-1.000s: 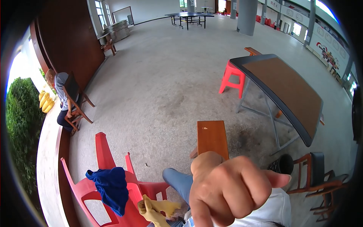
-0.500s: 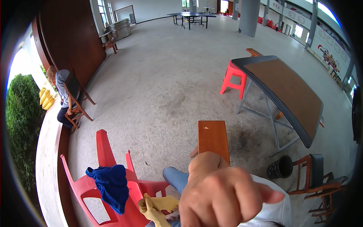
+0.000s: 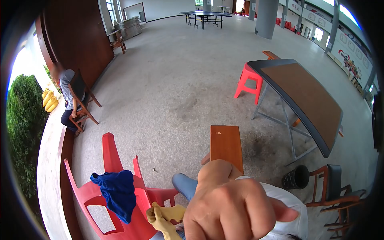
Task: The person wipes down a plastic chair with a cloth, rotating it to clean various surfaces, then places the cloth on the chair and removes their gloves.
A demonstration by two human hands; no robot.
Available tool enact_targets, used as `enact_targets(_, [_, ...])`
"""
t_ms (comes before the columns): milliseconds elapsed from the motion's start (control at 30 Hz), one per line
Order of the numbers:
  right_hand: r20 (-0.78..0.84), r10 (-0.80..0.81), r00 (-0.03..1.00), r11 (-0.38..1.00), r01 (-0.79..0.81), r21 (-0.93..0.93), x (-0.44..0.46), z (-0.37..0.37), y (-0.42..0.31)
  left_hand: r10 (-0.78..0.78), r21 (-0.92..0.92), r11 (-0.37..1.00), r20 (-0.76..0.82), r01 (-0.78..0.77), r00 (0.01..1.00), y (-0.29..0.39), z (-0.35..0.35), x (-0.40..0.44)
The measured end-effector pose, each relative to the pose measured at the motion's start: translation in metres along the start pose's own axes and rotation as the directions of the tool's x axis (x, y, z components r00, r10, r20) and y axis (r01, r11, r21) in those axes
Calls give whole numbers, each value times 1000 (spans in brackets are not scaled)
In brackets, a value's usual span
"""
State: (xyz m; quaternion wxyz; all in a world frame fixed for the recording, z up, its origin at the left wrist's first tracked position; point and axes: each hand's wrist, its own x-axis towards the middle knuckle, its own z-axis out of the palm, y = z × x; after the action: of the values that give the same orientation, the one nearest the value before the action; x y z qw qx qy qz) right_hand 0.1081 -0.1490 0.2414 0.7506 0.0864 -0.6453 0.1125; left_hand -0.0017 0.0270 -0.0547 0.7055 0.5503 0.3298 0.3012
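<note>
My right hand [image 3: 232, 204] is bare and fills the lower middle of the view, very close to the camera. Its back faces me, the fingers curl downward, and one digit sticks out to the right. The fingertips are cut off by the bottom edge, so anything in them is hidden. Just left of it, pale yellow gloves [image 3: 164, 220] lie by my leg and the edge of a red plastic chair [image 3: 86, 192]. A dark blue cloth [image 3: 116, 194] hangs over that chair. I cannot make out my left hand.
A wooden bench [image 3: 225, 144] stands ahead. To the right are a folding table [image 3: 304, 96], a red stool [image 3: 249, 82], a black bin [image 3: 296, 177] and wooden chairs [image 3: 334, 184]. A person [image 3: 68, 96] sits at the left by a ledge [image 3: 52, 168].
The view has shifted slightly, moving the background a little rightward. My right hand has moved slightly to the left in view, staying curled. The gloves and blue cloth look unchanged.
</note>
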Motion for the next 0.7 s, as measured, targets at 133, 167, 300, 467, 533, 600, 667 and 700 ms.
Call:
enact_targets(133, [53, -21, 998, 999, 23, -32, 5, -4, 2, 38, 7, 999, 37, -38, 999, -1, -3, -1])
enact_targets(167, [18, -38, 999, 999, 38, -25, 4, 0, 1, 18, 4, 1000, 27, -18, 999, 0, -3, -2])
enact_targets(300, [28, -13, 1000, 999, 14, -30, 8, 0, 0, -27, -25, 999, -8, 27, 1000, 2, 0, -7])
enact_targets(467, [-8, 31, 999, 999, -31, -32, 6, 6, -3, -25, -57, 998, -3, 25, 1000, -5, -3, -5])
enact_targets(533, [0, 47, 999, 998, -47, -32, 5, 7, -3, -32, -55, 998, 17, 32, 999, -5, -4, -6])
enact_targets(600, [33, 43, 999, 998, -41, -39, 4, 4, 0, -24, -52, 998, -13, 23, 1000, -9, -4, -5])
enact_targets(667, [22, 28, 999, 999, -27, -44, 4, 4, -1, -32, -48, 998, -27, 30, 999, -6, -4, -6])
enact_targets(700, [-11, 22, 1000, 999, -22, -45, 3, 7, -5, -44, -45, 998, -23, 43, 999, -1, -2, -8])
